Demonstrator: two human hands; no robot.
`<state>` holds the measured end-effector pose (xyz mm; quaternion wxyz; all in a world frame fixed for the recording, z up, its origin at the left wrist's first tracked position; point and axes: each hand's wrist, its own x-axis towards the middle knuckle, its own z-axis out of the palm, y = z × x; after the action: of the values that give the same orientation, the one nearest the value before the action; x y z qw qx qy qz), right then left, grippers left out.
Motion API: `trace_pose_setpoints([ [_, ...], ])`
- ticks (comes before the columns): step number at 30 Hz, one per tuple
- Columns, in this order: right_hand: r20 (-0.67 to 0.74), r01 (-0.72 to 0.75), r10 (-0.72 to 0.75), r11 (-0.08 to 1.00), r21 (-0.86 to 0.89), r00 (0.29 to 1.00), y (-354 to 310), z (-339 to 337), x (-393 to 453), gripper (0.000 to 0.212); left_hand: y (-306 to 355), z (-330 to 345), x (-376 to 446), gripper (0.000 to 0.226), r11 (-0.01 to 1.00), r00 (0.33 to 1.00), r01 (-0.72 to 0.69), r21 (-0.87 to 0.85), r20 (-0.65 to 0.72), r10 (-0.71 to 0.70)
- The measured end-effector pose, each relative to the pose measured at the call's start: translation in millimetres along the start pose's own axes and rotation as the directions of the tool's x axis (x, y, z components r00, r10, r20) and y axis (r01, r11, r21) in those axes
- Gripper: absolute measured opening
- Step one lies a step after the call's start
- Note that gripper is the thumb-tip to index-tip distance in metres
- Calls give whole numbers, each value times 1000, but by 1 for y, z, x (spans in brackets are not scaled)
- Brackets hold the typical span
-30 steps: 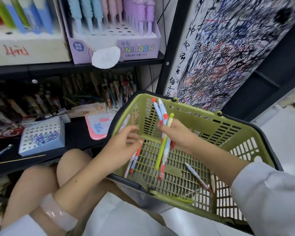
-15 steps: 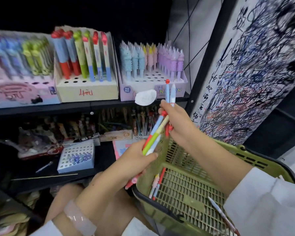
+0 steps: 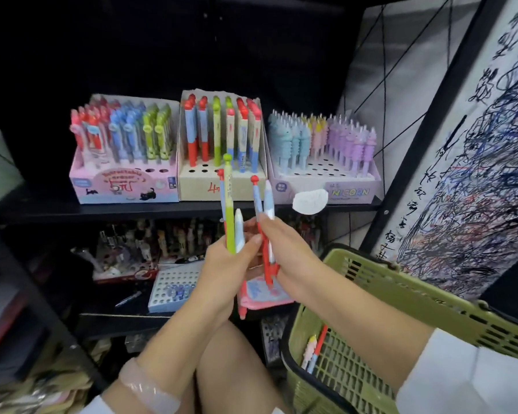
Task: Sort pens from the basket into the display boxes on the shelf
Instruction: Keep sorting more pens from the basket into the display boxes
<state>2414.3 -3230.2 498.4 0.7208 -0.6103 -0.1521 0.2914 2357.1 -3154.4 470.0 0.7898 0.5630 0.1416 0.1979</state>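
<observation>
Pens now split between both hands.

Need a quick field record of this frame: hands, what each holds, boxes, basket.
left hand: left hand grips a green pen and a white pen, upright
right hand: right hand grips a red-capped pen and a pale blue pen
target shelf: three display boxes; middle box has matching red, green and blue pens and free holes
basket: green basket at right, pens left inside
</observation>
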Motion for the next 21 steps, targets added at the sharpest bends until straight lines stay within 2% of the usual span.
trace_pose_setpoints([
  [4, 14, 48, -46, 974, -219, 999, 4, 17, 2, 32, 9, -13, -2, 11, 997, 999, 12, 82, -42, -9],
  [9, 95, 9, 20, 956, -293, 995, 3, 30, 9, 33, 24, -27, -6, 14, 991, 997, 82, -104, 15, -81],
  [12, 180, 43, 35, 910, -412, 983, 0, 33, 17, 45, 30, -38, -4, 14, 993, 997, 75, -87, -2, -75],
  [14, 201, 51, 38, 906, -421, 979, -2, 35, 21, 45, 34, -45, -1, 13, 991, 996, 71, -114, -47, -76],
  [15, 195, 95, -8, 894, -437, 981, -3, 36, 22, 41, 37, -48, 0, 14, 988, 995, 65, -139, -67, -75],
  [16, 207, 212, -126, 855, -473, 970, -3, 37, 23, 34, 40, -52, 0, 16, 985, 993, 62, -158, -85, -77],
  [17, 250, 374, -281, 758, -534, 926, -5, 37, 22, 27, 43, -56, 1, 18, 983, 991, 67, -171, -101, -85],
  [19, 435, 649, -502, 414, -638, 748, -9, 35, 21, 35, 46, -65, 3, 19, 977, 985, 85, -198, -133, -113],
  [21, 671, 791, -501, 44, -611, 546, -11, 32, 24, 37, 47, -72, 4, 19, 967, 979, 97, -237, -150, -136],
])
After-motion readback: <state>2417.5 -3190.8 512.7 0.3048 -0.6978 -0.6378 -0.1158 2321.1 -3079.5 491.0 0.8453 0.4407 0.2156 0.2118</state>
